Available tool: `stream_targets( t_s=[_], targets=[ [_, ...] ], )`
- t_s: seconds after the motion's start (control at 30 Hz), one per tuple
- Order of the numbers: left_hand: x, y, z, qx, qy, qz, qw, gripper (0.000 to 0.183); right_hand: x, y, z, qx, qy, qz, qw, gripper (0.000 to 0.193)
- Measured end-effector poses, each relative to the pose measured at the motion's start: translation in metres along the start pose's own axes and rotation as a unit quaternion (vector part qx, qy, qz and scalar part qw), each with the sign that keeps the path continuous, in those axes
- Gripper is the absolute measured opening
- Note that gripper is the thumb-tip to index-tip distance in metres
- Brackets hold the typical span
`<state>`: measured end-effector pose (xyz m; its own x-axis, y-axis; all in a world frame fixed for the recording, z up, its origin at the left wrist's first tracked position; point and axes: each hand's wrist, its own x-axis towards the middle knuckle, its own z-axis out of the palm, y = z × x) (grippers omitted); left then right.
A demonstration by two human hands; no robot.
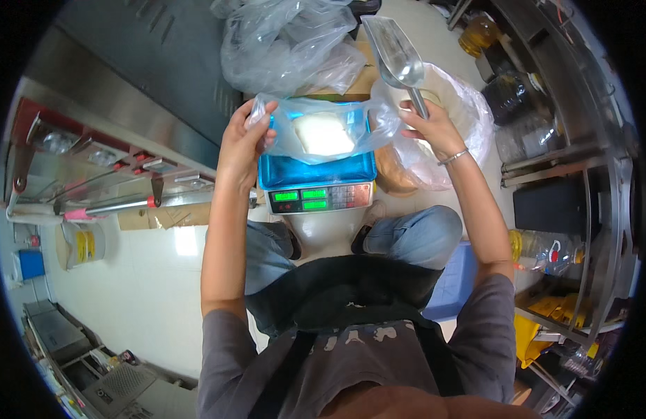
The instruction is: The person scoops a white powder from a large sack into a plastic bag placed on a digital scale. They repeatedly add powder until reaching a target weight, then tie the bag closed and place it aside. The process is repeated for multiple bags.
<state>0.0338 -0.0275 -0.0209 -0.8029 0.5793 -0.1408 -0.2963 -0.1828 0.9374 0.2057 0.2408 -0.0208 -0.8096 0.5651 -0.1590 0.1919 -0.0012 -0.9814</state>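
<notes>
A clear plastic bag [284, 123] with white powder [324, 133] in it lies over the blue pan of a digital scale [318, 171], whose green displays are lit. My left hand [244, 141] is closed on the bag's gathered left end. In my right hand [436, 130] is the handle of a metal scoop [400, 57], its bowl pointing away from me. The bag's right end reaches the fingers of that hand; whether they also grip it, I cannot tell. Just beyond and below my right hand stands a large open sack [471, 115] lined with plastic.
Crumpled clear plastic bags [288, 45] are heaped beyond the scale. Along the right runs a metal rack [546, 164] with bottles and jugs. A steel appliance with a red panel [92, 150] stands at the left. A blue-purple crate [452, 283] sits beside my right knee.
</notes>
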Motion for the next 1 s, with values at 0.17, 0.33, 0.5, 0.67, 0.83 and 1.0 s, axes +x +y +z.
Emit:
stream_targets(
  t_s=[0.17, 0.33, 0.5, 0.67, 0.83, 1.0],
  targets=[
    [-0.009, -0.003, 0.008, 0.038, 0.019, 0.007, 0.999, 0.053, 0.017, 0.020, -0.096, -0.347, 0.086, 0.015, 0.934, 0.037],
    [-0.005, -0.011, 0.015, 0.077, 0.006, 0.024, 0.997, 0.054, 0.044, 0.062, -0.130, -0.703, -0.015, 0.130, 0.699, 0.036],
    [-0.009, -0.003, 0.023, 0.051, 0.000, 0.010, 0.999, 0.051, 0.099, 0.118, -0.111, -0.771, -0.122, 0.250, 0.572, 0.027],
    [-0.006, 0.005, 0.023, 0.029, 0.014, -0.008, 0.999, 0.050, 0.137, 0.208, -0.138, -0.724, -0.059, 0.200, 0.657, 0.032],
    [0.006, -0.002, 0.017, 0.007, 0.001, 0.001, 1.000, 0.049, 0.164, 0.259, -0.156, -0.653, -0.045, 0.217, 0.724, 0.027],
    [0.010, -0.008, 0.014, -0.021, -0.012, -0.005, 1.000, 0.050, 0.181, 0.215, -0.108, -0.542, 0.069, 0.215, 0.810, 0.040]
  ],
)
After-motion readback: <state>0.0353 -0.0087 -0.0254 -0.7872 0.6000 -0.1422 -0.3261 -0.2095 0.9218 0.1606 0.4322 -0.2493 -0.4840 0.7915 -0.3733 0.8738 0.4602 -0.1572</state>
